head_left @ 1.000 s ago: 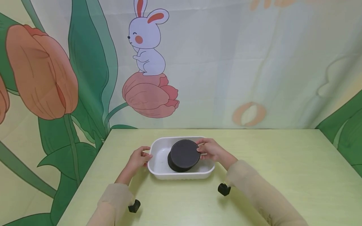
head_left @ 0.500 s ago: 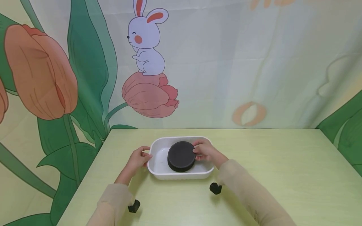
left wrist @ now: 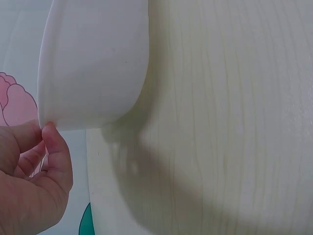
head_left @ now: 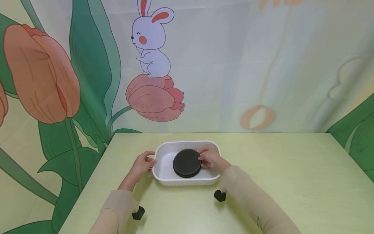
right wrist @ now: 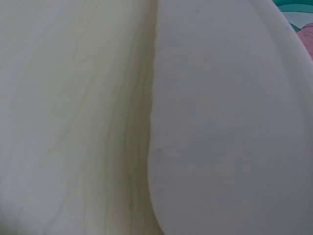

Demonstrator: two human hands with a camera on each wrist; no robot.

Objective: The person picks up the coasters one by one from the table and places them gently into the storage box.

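Observation:
A white rectangular tray (head_left: 187,182) with rounded corners stands on the table. In it is a black, round, flat-topped object (head_left: 187,162), with a second dark edge just below its top; its exact kind is unclear. My right hand (head_left: 210,157) reaches over the tray's right side and pinches the right edge of the black round object. At the tray's left end, my left hand (head_left: 142,163) pinches the rim between thumb and fingers, as the left wrist view of the hand (left wrist: 36,181) confirms. The right wrist view shows only the tray's outer wall (right wrist: 225,122) and the tabletop.
The pale yellow-green wooden table (head_left: 277,175) extends right of the tray and in front of it. Behind it hangs a printed cloth (head_left: 219,65) with a rabbit and tulips. Small black devices (head_left: 138,213) hang at both sleeve cuffs.
My right hand has moved left and slightly down with the black round object, which now lies lower and more squarely within the tray. The left hand stays on the rim.

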